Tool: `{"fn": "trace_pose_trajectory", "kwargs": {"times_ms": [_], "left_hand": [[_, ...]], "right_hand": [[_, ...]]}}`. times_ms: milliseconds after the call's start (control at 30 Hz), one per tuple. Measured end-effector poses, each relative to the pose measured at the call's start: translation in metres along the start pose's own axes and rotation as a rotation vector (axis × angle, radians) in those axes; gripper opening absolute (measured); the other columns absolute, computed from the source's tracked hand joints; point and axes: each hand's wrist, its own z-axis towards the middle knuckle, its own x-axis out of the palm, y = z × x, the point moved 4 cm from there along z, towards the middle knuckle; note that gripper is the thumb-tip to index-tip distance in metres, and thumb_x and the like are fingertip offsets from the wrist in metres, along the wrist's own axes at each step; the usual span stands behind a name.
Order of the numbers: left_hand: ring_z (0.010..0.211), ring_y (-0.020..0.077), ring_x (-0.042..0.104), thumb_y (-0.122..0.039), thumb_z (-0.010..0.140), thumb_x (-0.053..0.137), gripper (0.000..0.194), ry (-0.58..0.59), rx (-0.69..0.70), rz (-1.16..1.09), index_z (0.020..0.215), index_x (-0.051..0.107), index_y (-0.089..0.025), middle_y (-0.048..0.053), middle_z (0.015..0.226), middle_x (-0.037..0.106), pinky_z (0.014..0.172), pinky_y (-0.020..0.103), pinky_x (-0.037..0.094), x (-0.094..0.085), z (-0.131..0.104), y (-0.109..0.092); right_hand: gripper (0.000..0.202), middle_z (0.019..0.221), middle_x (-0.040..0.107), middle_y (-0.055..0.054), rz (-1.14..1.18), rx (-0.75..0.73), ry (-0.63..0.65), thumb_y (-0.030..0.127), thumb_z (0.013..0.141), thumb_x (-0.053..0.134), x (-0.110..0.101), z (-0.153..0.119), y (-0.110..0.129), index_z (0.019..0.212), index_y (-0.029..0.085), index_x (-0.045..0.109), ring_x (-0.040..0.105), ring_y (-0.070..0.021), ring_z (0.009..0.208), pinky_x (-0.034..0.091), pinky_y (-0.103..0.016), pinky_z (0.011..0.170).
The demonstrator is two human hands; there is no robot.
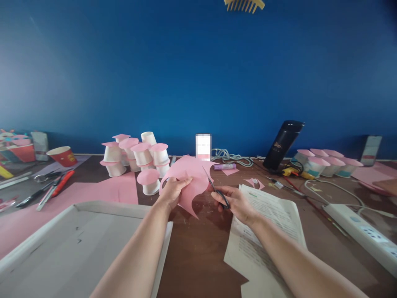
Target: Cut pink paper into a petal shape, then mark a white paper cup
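My left hand (173,192) pinches a sheet of pink paper (189,203) whose edges are cut into curves; the thumb lies on top. In my right hand (234,203) is a pair of scissors (221,196) with dark handles, its blades pointing up and left at the sheet's right edge. Whether the blades close on the paper I cannot tell. Left of the sheet stand stacked white paper cups (144,157) with pink paper pieces on and between them. A single cup (150,188) capped by a pink disc stands nearest the sheet.
A white shallow box (71,248) lies at the left, beside red-handled cutters (63,182) and a red cup (63,155). Printed pages (263,240) lie under my right forearm. Behind are a phone (203,147), a glue stick (225,166) and a black bottle (282,145). A power strip (362,231) lies right.
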Motion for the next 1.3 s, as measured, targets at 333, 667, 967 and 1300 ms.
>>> {"fn": "trace_pose_trajectory", "kwargs": {"times_ms": [333, 667, 967, 1300], "left_hand": [[0.068, 0.0267, 0.067, -0.033, 0.051, 0.086, 0.039, 0.065, -0.024, -0.005, 0.074, 0.071, -0.006, 0.014, 0.072, 0.072, 0.071, 0.041, 0.054, 0.001, 0.0, 0.0], [0.071, 0.0264, 0.067, -0.036, 0.05, 0.086, 0.041, 0.084, 0.001, 0.018, 0.075, 0.071, -0.008, 0.011, 0.068, 0.07, 0.072, 0.039, 0.053, -0.002, 0.001, -0.002], [0.069, 0.0251, 0.066, -0.038, 0.05, 0.086, 0.04, 0.077, -0.002, 0.089, 0.072, 0.071, -0.009, 0.01, 0.065, 0.069, 0.067, 0.036, 0.053, -0.007, 0.006, 0.006], [0.07, 0.0234, 0.066, -0.034, 0.059, 0.083, 0.031, 0.146, -0.01, 0.117, 0.073, 0.072, -0.008, 0.011, 0.072, 0.071, 0.071, 0.037, 0.054, -0.004, 0.004, 0.008]], "right_hand": [[0.053, 0.061, 0.058, 0.002, -0.031, 0.004, 0.002, 0.053, 0.068, 0.074, 0.0, -0.001, 0.004, 0.104, 0.014, 0.07, 0.051, -0.0065, 0.046, 0.034, -0.021, 0.043], [0.047, 0.061, 0.057, 0.001, -0.107, -0.008, 0.039, 0.054, 0.072, 0.071, -0.004, 0.002, 0.002, 0.099, 0.015, 0.071, 0.051, -0.0062, 0.046, 0.028, -0.02, 0.041], [0.05, 0.067, 0.061, 0.0, -0.14, 0.059, 0.083, 0.055, 0.073, 0.071, -0.013, 0.002, -0.006, 0.106, 0.017, 0.068, 0.055, -0.0078, 0.051, 0.029, -0.019, 0.043], [0.048, 0.065, 0.06, 0.001, -0.083, 0.037, 0.099, 0.051, 0.072, 0.073, -0.012, 0.001, 0.001, 0.104, 0.015, 0.069, 0.053, -0.0075, 0.051, 0.038, -0.023, 0.05]]}}
